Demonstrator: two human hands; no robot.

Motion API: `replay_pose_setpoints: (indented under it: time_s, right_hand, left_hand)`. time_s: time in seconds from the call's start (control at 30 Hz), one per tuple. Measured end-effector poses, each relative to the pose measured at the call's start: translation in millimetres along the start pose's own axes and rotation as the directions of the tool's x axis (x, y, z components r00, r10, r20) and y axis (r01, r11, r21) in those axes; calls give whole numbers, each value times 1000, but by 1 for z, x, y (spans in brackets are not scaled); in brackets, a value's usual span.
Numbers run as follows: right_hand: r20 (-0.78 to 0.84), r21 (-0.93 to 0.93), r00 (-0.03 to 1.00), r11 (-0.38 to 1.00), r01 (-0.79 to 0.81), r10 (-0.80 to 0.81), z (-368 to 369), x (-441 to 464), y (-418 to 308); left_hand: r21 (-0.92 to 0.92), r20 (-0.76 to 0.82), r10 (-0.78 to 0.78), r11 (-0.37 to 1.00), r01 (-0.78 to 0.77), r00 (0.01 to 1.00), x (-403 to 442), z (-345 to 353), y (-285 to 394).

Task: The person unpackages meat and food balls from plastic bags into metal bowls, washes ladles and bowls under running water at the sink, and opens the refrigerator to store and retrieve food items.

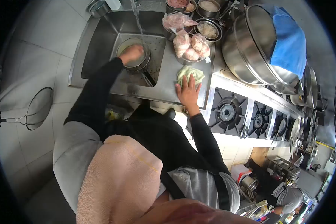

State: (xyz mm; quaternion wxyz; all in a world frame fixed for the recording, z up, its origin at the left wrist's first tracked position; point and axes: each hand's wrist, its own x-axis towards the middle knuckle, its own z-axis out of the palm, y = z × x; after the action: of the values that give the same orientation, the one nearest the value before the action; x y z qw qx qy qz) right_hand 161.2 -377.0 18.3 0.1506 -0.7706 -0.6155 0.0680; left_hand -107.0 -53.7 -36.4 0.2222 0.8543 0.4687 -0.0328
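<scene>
My left hand [133, 53] is inside a round pan [135, 68] with a dark handle [148, 77], down in the steel sink. Its fingers are curled in, and what they hold, if anything, is hidden. A stream of water [136, 18] falls into the pan beside this hand. On the steel counter to the right, my right hand [189, 92] lies with fingers spread on a crumpled pale green cloth [192, 71]. Beyond the cloth, tied plastic bags of pinkish food [191, 47] are heaped on a metal container.
Bowls of food [207, 30] line the back counter. A large steel pot [246, 44] with a blue cloth [287, 41] stands at right, above gas burners [227, 111]. A strainer [40, 106] hangs at left. Another person [287, 198] is at far lower right.
</scene>
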Motion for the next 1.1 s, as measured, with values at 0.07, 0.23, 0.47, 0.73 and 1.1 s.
replay_pose_setpoints:
  time_s: [0.07, 0.23, 0.47, 0.73, 1.1]
  right_hand:
    - [142, 89, 985, 990, -114, 101, -26, 11, -1]
    - [-125, 468, 990, 884, 1, 66, -52, 11, 2]
    - [130, 616, 951, 729, -300, 282, -83, 21, -57]
    - [-36, 225, 993, 969, -100, 111, -44, 15, -37]
    - [165, 39, 980, 994, 106, -111, -10, -13, 68]
  left_hand:
    - [-319, -209, 3, 945, -71, 978, 29, -41, -39]
    - [-994, -48, -372, 104, -10, 927, 76, -140, -9]
    - [-983, -97, -202, -131, -125, 975, 219, -117, -76]
    - [-545, -648, 180, 568, -616, 740, 123, -134, 101]
    - [398, -184, 857, 513, -761, 482, 149, -137, 218]
